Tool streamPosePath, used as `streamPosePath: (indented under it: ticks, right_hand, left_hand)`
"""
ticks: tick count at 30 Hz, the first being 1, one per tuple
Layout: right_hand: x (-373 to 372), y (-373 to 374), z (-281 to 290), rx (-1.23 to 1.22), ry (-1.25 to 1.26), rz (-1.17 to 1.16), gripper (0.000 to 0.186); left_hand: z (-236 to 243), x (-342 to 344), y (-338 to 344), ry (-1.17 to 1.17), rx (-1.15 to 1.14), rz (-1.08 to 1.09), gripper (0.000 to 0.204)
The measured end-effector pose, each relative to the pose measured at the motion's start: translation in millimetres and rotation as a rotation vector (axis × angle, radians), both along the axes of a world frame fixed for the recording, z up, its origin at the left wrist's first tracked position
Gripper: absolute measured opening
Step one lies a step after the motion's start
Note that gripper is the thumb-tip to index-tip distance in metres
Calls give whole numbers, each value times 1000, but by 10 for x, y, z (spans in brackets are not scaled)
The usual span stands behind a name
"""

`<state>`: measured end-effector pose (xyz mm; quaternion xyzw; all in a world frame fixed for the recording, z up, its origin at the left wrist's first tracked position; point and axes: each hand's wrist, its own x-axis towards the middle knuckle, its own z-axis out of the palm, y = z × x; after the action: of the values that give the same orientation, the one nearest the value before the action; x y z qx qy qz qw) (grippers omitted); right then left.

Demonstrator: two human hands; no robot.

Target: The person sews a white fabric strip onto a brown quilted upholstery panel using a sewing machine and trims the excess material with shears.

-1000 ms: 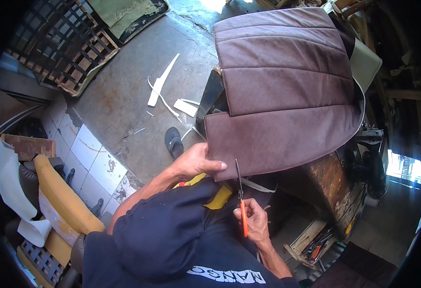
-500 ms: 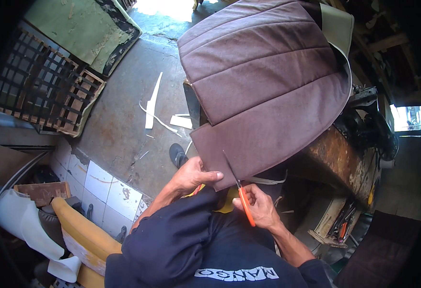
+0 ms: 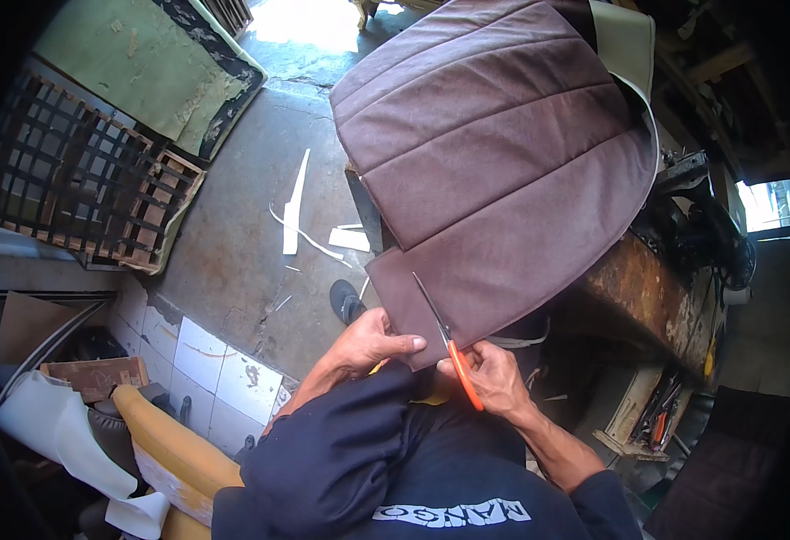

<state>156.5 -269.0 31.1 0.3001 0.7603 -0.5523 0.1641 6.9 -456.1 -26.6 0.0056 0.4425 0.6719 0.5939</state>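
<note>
A quilted brown upholstery cover (image 3: 503, 135) with stitched seams spreads before me, its narrow end nearest my body. My left hand (image 3: 370, 346) pinches the near left edge of this end, thumb on top. My right hand (image 3: 496, 378) is closed around orange-handled scissors (image 3: 463, 373) beside the near right edge. Their dark blades lie over the brown cover, pointing away from me and slightly left. The blades look nearly together; whether they are cutting the cloth cannot be made out. Fingers under the cover are hidden.
A worn workbench (image 3: 638, 292) with a dark sewing machine (image 3: 705, 211) stands at right, above a tool drawer (image 3: 651, 414). White scraps (image 3: 292, 216) litter the floor. At left are a webbed wooden frame (image 3: 80, 171), a green panel (image 3: 143, 72) and a yellow cushion (image 3: 175, 450).
The view has shifted a little. The scissors have slid slightly farther up over the brown cover, away from me. My left hand keeps its hold on the edge.
</note>
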Motion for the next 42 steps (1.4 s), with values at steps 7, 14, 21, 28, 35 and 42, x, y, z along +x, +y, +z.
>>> streamPosePath:
  ticks: [7, 14, 21, 28, 35, 42]
  right_hand:
    - [-251, 29, 67, 45, -132, 116, 59]
    - [-343, -6, 65, -103, 21, 3, 46]
    - [-413, 17, 44, -151, 57, -1, 44]
    - [-299, 65, -218, -104, 222, 101, 50]
    - [390, 1077, 316, 47, 130, 548, 49]
    - [1134, 2354, 933, 705, 11, -307, 36]
  left_hand:
    - [-150, 6, -59, -29, 23, -119, 47]
    - [-140, 71, -43, 6, 93, -88, 47]
    - [-79, 61, -84, 79, 17, -112, 47]
    - [-98, 102, -146, 257, -73, -362, 48]
    - [-645, -96, -774, 1352, -1116, 94, 79]
    - [287, -590, 325, 1897, -621, 399, 70]
